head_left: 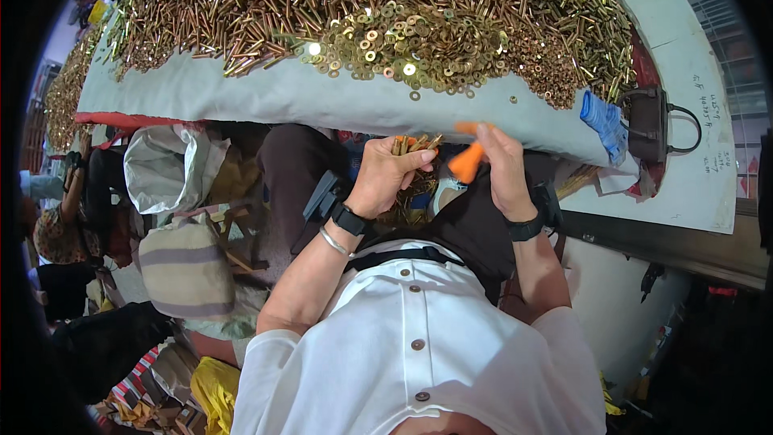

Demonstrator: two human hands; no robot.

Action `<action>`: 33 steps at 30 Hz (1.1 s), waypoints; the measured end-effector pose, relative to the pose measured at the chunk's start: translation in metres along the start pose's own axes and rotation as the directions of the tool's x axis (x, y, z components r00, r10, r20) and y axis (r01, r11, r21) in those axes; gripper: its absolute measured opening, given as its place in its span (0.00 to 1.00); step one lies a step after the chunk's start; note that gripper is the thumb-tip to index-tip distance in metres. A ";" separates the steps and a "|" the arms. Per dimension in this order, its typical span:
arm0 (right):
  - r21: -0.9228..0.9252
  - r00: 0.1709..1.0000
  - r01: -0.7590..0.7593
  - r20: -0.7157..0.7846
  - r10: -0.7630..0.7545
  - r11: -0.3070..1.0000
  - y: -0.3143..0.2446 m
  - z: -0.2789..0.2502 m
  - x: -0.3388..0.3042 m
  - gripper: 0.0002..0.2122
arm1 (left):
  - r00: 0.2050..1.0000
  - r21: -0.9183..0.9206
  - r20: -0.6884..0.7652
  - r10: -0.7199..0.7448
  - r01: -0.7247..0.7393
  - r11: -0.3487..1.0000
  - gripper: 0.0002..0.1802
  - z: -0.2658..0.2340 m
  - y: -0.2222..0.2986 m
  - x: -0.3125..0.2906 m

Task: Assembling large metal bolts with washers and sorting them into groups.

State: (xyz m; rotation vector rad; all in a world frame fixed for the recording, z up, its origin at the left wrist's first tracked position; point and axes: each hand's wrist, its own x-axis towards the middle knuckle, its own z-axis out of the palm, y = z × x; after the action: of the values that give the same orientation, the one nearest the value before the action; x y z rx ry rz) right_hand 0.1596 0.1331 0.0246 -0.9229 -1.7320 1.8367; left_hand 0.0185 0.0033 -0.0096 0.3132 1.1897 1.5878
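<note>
Rods in hand: a small clutch of brass-coloured rods point(416, 144) pokes up from the left hand point(386, 171), just off the middle of the desk's near edge and above the worker's lap.
Left grip: fingers curled closed around the rods, thumb laid across them.
Orange piece: a blurred orange piece point(465, 164) sits in the right hand point(506, 173), near the rods but apart from them; its exact form cannot be told.
Right grip: thumb and fingers narrowed on the orange piece.
Step in hand: by appearance, loose hardware is being handled over the lap, one hand steadying the rods, the other managing the orange piece.
Next move calls for: in all likelihood, a firm left grip, so no rod slips out, and a careful right hand.
Washers: a glinting spread of washers point(411, 44) lies toward the desk's near edge, around its middle.
Nuts: small coppery nuts point(547, 68) lie right of the washers.
Main heap: a deep heap of rods point(266, 0) covers the far part of the desk point(241, 95), whose pale near strip shows.
Near right corner: a blue cloth bundle point(604, 125) beside a dark handbag point(646, 125).
Off the near left corner: an open white sack point(165, 167).
</note>
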 end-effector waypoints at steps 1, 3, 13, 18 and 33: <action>-0.083 0.980 -0.180 0.076 0.186 0.980 0.005 -0.015 0.001 0.21 | 1.000 -0.010 0.002 -0.012 0.012 1.000 0.07 -0.001 0.000 0.001; -0.117 0.987 -0.142 0.062 0.150 0.983 0.009 -0.008 0.001 0.22 | 1.000 0.027 0.004 -0.018 0.018 0.999 0.07 0.003 0.004 -0.001; 0.060 0.985 0.157 0.064 -0.161 0.986 0.001 0.022 -0.001 0.22 | 1.000 0.013 0.028 -0.012 0.012 1.000 0.06 0.009 -0.008 -0.007; 0.004 0.998 -0.061 0.027 0.061 0.998 0.010 -0.006 0.001 0.19 | 1.000 -0.050 0.021 0.015 -0.014 0.999 0.06 0.004 -0.004 -0.001; -0.018 0.986 -0.140 0.087 0.141 0.990 0.011 -0.010 0.011 0.11 | 0.999 0.011 0.035 -0.037 0.037 0.999 0.08 0.007 -0.004 -0.001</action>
State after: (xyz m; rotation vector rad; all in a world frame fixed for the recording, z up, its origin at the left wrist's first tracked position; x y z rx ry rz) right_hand 0.1607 0.1471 0.0121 -1.0055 -1.7722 1.9866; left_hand 0.0258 0.0061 -0.0091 0.3223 1.1710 1.5386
